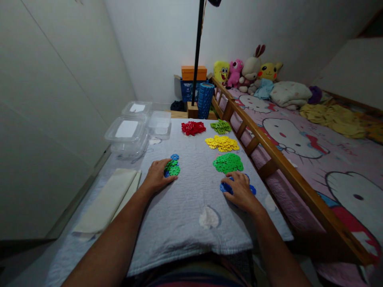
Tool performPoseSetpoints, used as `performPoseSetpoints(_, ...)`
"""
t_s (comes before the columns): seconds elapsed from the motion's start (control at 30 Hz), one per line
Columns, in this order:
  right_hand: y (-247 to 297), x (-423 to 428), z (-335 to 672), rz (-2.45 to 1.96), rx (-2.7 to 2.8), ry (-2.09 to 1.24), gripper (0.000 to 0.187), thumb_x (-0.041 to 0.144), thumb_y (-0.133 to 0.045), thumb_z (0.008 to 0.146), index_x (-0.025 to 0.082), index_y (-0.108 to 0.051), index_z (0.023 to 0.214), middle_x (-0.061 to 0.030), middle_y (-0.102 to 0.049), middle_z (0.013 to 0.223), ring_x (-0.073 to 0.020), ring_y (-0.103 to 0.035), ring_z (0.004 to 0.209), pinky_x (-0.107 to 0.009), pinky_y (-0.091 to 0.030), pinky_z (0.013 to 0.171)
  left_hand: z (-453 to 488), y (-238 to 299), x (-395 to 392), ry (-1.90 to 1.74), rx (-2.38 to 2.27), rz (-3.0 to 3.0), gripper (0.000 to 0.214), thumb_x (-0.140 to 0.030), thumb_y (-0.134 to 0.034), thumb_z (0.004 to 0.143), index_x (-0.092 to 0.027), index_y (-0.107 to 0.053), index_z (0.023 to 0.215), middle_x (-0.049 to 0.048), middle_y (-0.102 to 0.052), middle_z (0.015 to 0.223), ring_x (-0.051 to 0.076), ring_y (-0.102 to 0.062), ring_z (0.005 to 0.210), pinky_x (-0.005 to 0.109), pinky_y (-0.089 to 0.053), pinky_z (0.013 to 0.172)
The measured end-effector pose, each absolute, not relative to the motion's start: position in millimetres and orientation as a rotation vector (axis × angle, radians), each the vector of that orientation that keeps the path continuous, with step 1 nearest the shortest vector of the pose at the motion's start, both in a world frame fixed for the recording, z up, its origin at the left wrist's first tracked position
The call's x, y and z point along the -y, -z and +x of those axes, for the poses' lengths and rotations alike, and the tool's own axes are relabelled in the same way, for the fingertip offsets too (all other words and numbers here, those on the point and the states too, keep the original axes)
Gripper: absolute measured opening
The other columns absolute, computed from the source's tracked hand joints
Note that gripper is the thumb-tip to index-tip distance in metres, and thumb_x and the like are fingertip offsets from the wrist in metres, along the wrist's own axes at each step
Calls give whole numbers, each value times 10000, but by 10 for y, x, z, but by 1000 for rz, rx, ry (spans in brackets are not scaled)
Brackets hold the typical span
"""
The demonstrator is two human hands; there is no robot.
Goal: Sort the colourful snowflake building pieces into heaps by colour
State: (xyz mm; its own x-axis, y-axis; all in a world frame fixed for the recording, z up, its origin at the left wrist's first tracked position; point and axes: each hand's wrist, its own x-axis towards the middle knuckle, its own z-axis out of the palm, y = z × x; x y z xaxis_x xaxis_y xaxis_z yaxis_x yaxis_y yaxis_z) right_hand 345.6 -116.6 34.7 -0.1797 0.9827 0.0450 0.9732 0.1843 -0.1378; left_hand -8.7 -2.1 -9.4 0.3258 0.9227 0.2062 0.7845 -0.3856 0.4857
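Observation:
My left hand (157, 176) lies at the left edge of a small mixed pile of green snowflake discs (174, 170) and blue ones. Its thumb and fingers are apart, curving around the pile, and the fingers hide part of it. One blue snowflake disc (174, 157) lies just beyond. On the right, my right hand (238, 190) rests over a pile of blue snowflake discs (253, 189), fingers spread and bent down onto it. Most of that pile is hidden under the palm. A larger heap of green snowflake discs (228, 163) sits just past the right fingertips.
Yellow (222, 143), light green (220, 126) and red (193, 128) disc piles lie farther back. Clear plastic containers (131, 133) and a folded cream cloth (109, 201) are at left. A wooden bed rail (263, 147) borders the right; a black pole (197, 52) stands behind.

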Motion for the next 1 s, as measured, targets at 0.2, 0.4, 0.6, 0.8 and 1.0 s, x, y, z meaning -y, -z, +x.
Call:
performPoseSetpoints(0.2,-409,1211,3497,-1950,2301,-68,355,255,-642,791,274,-707,1140,-100,-563,1348,-334,-402,1298,-539,-262,1115,-102,121,13,-675,-1512,2300,722,-474,-768,707,-206,-547,1340,109,-636,1309,319,-550,1183,471,-406,1051)
performPoseSetpoints(0.4,-518,1028,3264,-1869,2283,-129,377,295,-650,819,242,-682,1191,-114,-556,1367,-322,-413,1303,-516,-281,1122,-96,122,9,-696,-1512,2297,737,-467,-776,696,-184,-551,1339,127,-635,1313,329,-559,1178,476,-413,1047)
performPoseSetpoints(0.6,-551,456,2540,-1665,2389,-326,357,241,-595,871,204,-665,1219,-108,-590,1360,-283,-451,1276,-443,-335,1097,-72,75,21,-713,-1501,2282,777,-442,-795,680,-187,-524,1361,134,-613,1358,327,-559,1222,469,-392,1079)
performPoseSetpoints(0.8,-379,-171,1874,-1598,2479,-472,477,200,-458,953,243,-522,1424,-84,-543,1447,-266,-474,1232,-409,-391,1022,-90,29,54,-689,-1651,2270,865,-521,-815,640,-200,-505,1382,141,-591,1355,350,-528,1231,482,-388,1065)
performPoseSetpoints(1.0,-280,-497,1669,-1594,2553,-430,441,237,-417,978,314,-580,1381,-31,-515,1479,-287,-465,1218,-408,-394,976,-120,-12,88,-540,-1763,2266,882,-593,-798,627,-216,-521,1376,136,-588,1267,351,-531,1148,468,-423,989)
